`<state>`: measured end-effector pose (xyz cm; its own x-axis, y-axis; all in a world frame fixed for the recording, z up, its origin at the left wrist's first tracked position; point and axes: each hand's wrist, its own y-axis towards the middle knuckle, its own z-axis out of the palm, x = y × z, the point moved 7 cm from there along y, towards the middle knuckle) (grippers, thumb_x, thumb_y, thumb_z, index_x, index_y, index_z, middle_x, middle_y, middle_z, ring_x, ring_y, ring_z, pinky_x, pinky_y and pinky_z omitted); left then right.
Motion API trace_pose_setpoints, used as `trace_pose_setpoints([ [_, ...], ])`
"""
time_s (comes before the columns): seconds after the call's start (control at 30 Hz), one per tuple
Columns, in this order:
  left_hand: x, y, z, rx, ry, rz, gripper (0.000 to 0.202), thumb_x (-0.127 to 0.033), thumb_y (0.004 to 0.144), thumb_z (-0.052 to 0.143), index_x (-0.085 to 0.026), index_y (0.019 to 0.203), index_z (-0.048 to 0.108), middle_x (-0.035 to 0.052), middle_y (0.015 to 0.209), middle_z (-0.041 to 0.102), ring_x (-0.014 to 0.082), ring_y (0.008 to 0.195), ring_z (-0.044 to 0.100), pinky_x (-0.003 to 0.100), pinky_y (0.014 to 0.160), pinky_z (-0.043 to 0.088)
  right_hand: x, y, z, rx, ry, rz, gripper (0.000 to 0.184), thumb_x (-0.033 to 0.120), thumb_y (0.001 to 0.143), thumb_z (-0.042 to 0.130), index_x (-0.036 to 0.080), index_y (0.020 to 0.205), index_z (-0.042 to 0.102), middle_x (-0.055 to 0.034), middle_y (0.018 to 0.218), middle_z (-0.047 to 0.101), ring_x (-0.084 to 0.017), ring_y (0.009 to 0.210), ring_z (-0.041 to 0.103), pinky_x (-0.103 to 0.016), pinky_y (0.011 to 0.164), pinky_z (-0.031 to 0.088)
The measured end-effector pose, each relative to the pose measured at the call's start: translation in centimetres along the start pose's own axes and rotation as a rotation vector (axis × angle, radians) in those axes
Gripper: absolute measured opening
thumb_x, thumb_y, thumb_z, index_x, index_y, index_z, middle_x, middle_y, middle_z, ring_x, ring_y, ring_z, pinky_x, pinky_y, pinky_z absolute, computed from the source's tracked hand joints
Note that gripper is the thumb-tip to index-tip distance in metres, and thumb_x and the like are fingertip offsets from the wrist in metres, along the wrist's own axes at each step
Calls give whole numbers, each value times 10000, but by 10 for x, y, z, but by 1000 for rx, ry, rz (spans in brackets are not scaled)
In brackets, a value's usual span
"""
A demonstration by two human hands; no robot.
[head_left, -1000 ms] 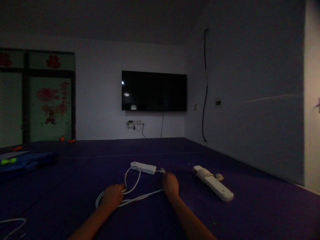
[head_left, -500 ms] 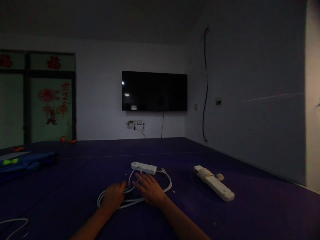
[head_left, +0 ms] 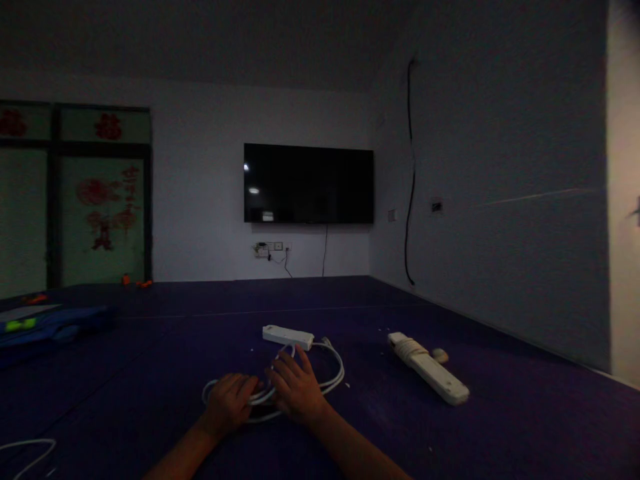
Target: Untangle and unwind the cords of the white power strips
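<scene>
A white power strip lies on the purple surface just beyond my hands. Its white cord is laid in loose loops in front of it. My left hand is closed around the left side of the loops, fingers curled over the cord. At the middle of the coil, my right hand has its fingers bent round the cord, the thumb raised a little. The fingertips of both hands are partly hidden. Off to the right rests a second power strip, its cord wound about one end.
At the left lies a blue cloth item with a bright green patch. Part of another white cable shows at the lower left. Small orange objects sit at the far edge. A wall bounds the right side.
My right hand has gone from spread fingers to curled round the cord. My left hand has shifted slightly right, and the loops at the left have drawn inward.
</scene>
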<state>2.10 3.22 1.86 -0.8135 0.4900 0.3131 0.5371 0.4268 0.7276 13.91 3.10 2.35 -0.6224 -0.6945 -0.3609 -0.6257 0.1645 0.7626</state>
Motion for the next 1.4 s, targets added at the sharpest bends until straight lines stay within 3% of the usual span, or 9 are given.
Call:
trace_pose_setpoints([
  [0.2, -12, 4, -10, -84, -15, 55, 284, -185, 817, 305, -184, 838, 588, 59, 680, 647, 174, 643, 585, 299, 613, 433, -4, 0, 5, -36, 41, 95, 316, 316, 731, 500, 193, 1021, 536, -74, 1050, 568, -238, 1081, 419, -498, 1018, 82],
  [0.43, -16, 8, -5, -13, -83, 31, 290, -236, 826, 301, -201, 821, 589, 55, 659, 624, 159, 646, 581, 283, 628, 445, -39, -9, 10, -46, -50, 352, 109, 174, 722, 503, 221, 797, 566, -13, 860, 591, -200, 990, 452, -467, 1013, 115],
  [0.57, -14, 10, -4, 14, -68, -2, 287, -195, 814, 306, -201, 858, 590, 61, 721, 649, 170, 686, 590, 299, 649, 448, -58, -16, 8, -62, -108, 451, 170, 140, 749, 476, 222, 857, 577, -20, 910, 596, -190, 983, 454, -436, 1010, 142],
  [0.73, -8, 11, -4, 45, -70, -71, 256, -198, 806, 331, -205, 845, 584, 49, 738, 655, 177, 695, 595, 303, 646, 444, -67, -19, -1, -98, -163, 434, 331, 107, 760, 455, 237, 1051, 542, -40, 1156, 525, -203, 1074, 410, -427, 998, 164],
  [0.8, -7, 11, -4, 47, -75, -88, 244, -186, 800, 336, -205, 832, 577, 44, 736, 653, 176, 699, 594, 302, 653, 442, -69, -20, -2, -95, -186, 414, 344, 88, 774, 437, 247, 1059, 542, -39, 1163, 523, -199, 1069, 418, -418, 985, 188],
  [1.03, -8, 12, 0, 84, -84, -97, 220, -181, 798, 347, -210, 821, 564, 37, 740, 643, 167, 721, 586, 288, 664, 433, -69, -22, 19, 125, -199, 346, 243, 111, 816, 435, 230, 975, 575, -49, 847, 614, -171, 779, 536, -316, 773, 363],
  [1.2, -8, 12, 1, 87, -65, -115, 231, -207, 818, 337, -212, 763, 561, 33, 707, 636, 163, 685, 579, 288, 655, 429, -68, -21, 24, 240, -167, 373, 222, 112, 823, 427, 215, 963, 566, -45, 793, 623, -153, 714, 557, -281, 708, 370],
  [1.4, -8, 12, 5, 154, -103, -112, 200, -186, 794, 372, -212, 817, 568, 26, 762, 651, 180, 740, 590, 311, 685, 430, -69, -20, 30, 422, -106, 417, 215, 113, 809, 424, 197, 951, 561, -50, 786, 642, -163, 717, 578, -266, 669, 370],
])
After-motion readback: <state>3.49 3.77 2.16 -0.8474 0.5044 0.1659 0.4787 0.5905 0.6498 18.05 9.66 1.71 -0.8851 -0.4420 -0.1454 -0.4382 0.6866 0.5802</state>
